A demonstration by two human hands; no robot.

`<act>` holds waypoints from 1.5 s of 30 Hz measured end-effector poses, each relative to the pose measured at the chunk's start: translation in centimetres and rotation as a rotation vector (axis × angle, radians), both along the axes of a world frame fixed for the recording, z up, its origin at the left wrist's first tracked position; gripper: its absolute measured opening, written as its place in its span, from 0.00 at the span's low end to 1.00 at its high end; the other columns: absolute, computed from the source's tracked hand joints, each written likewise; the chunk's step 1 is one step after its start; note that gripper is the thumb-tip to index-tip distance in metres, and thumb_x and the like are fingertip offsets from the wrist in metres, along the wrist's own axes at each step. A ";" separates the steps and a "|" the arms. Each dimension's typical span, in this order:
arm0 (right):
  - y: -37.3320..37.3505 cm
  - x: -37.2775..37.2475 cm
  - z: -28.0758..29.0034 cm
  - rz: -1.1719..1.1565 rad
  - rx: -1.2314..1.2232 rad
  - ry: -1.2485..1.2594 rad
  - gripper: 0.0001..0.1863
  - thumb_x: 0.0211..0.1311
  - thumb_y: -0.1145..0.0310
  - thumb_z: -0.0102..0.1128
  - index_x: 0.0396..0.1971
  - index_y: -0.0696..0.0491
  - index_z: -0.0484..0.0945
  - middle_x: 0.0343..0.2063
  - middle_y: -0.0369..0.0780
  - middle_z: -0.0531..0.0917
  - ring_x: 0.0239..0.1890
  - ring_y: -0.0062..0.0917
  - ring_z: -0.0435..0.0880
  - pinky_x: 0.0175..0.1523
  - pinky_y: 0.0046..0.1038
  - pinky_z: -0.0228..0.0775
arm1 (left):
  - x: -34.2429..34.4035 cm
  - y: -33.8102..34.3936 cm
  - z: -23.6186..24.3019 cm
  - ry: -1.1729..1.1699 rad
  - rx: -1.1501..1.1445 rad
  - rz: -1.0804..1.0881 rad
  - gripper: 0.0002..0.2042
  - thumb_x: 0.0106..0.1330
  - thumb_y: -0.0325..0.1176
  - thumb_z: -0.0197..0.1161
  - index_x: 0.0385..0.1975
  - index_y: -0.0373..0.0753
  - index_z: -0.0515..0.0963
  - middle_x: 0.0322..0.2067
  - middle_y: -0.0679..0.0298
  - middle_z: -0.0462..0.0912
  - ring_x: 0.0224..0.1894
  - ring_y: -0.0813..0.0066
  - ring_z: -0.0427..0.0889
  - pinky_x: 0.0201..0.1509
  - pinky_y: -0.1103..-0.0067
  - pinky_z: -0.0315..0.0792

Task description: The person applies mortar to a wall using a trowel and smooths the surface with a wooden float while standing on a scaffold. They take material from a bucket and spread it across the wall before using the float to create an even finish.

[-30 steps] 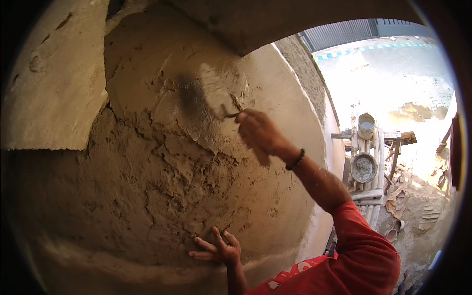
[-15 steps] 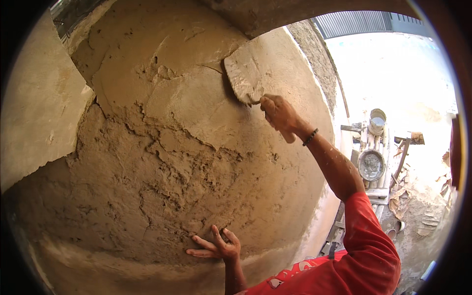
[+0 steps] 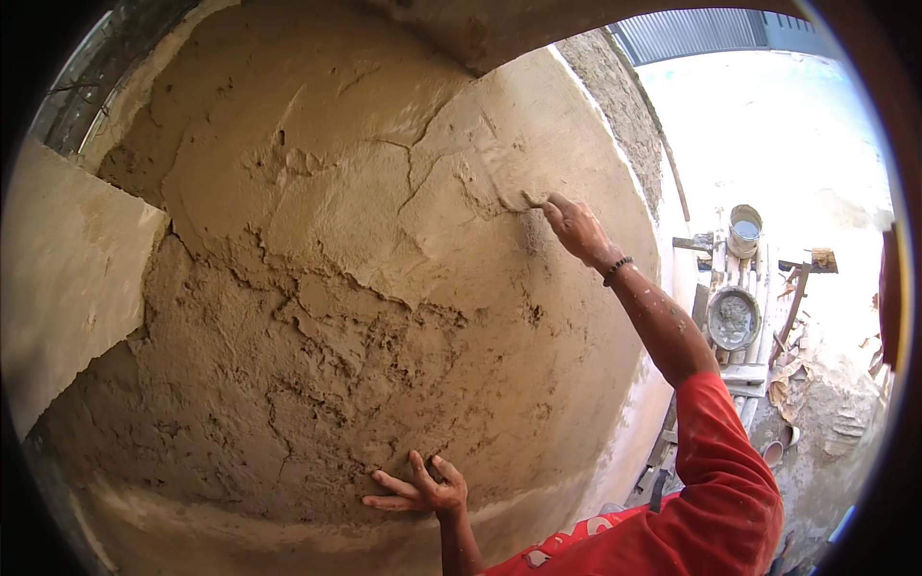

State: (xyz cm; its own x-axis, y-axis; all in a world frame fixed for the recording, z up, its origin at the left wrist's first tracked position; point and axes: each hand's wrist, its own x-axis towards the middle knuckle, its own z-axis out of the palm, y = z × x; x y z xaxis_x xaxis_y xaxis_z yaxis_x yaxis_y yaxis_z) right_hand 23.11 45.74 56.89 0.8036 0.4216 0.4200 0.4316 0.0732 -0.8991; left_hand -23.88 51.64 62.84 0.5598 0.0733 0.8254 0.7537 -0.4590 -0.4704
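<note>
Wet grey-brown plaster [image 3: 317, 230] covers the wall in front of me, smoother at the top and rough and pitted lower down. My right hand [image 3: 576, 230], a dark beaded band at its wrist, is closed round the handle of a trowel [image 3: 530, 201]. Its plaster-coated blade seems to lie against the wall and blends into it, so its outline is hard to make out. A crack runs through the plaster left of the trowel. Low on the wall, my left hand [image 3: 423, 488] rests with fingers spread on the rough plaster, holding nothing.
A pale slab edge [image 3: 82, 278] juts in at the left, and a beam [image 3: 567, 24] crosses above. At right, a bucket [image 3: 744, 230] and a round basin of grey mix [image 3: 733, 319] stand on poles or planks. Scraps of wood and debris lie beyond.
My right hand has moved slightly right and down. The trowel blade, clearly outlined before, now merges with the plaster, and cracks show left of it. My left hand stays on the wall.
</note>
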 end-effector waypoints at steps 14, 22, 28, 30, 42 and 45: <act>0.2 -10.5 12.7 0.363 0.592 0.975 0.16 0.72 0.55 0.43 0.38 0.54 0.65 0.23 0.38 0.74 0.18 0.23 0.74 0.18 0.30 0.74 | 0.1 0.1 0.1 -0.019 -0.014 -0.042 0.19 0.70 0.47 0.52 0.56 0.49 0.75 0.70 0.42 0.50 0.71 0.26 0.34 0.65 0.35 0.35; 2.0 -12.5 25.8 0.503 0.703 0.845 0.17 0.74 0.60 0.40 0.47 0.61 0.64 0.26 0.42 0.75 0.23 0.25 0.79 0.22 0.26 0.80 | -0.1 -0.3 0.2 -0.020 -0.056 -0.059 0.20 0.69 0.46 0.53 0.58 0.50 0.74 0.71 0.44 0.48 0.71 0.26 0.31 0.66 0.37 0.31; 1.3 -17.0 22.8 0.449 0.427 0.059 0.14 0.74 0.62 0.43 0.37 0.59 0.70 0.21 0.39 0.75 0.19 0.22 0.77 0.20 0.24 0.78 | 0.0 0.1 -0.2 -0.029 -0.060 -0.055 0.20 0.69 0.47 0.53 0.59 0.53 0.73 0.71 0.44 0.48 0.71 0.27 0.31 0.66 0.37 0.32; -0.9 -19.1 21.2 0.429 0.216 -0.056 0.12 0.73 0.65 0.43 0.37 0.57 0.71 0.20 0.37 0.74 0.18 0.20 0.76 0.18 0.22 0.75 | -0.6 0.4 -0.2 -0.034 -0.050 -0.048 0.21 0.69 0.47 0.53 0.62 0.55 0.71 0.71 0.44 0.49 0.71 0.26 0.32 0.66 0.37 0.32; -6.2 -11.4 8.5 0.189 0.075 0.460 0.20 0.72 0.57 0.45 0.27 0.59 0.67 0.19 0.37 0.72 0.16 0.22 0.74 0.21 0.29 0.71 | -0.2 0.0 0.1 -0.010 -0.017 -0.064 0.18 0.70 0.46 0.52 0.57 0.50 0.74 0.71 0.44 0.50 0.72 0.28 0.33 0.66 0.35 0.34; -5.7 -11.3 8.7 0.214 0.026 0.436 0.20 0.72 0.57 0.45 0.27 0.60 0.68 0.18 0.38 0.73 0.16 0.22 0.75 0.22 0.29 0.72 | -0.1 0.0 0.2 -0.005 -0.017 -0.057 0.18 0.71 0.46 0.52 0.56 0.50 0.74 0.71 0.44 0.50 0.72 0.28 0.33 0.65 0.35 0.34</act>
State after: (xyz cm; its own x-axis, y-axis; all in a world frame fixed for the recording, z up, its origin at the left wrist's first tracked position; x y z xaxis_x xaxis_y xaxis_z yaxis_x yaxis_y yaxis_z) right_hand 11.77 40.09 65.57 0.8037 0.5902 0.0760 -0.0123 0.1442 -0.9895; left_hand -23.96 51.63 62.99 0.5591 0.0553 0.8272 0.7284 -0.5092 -0.4583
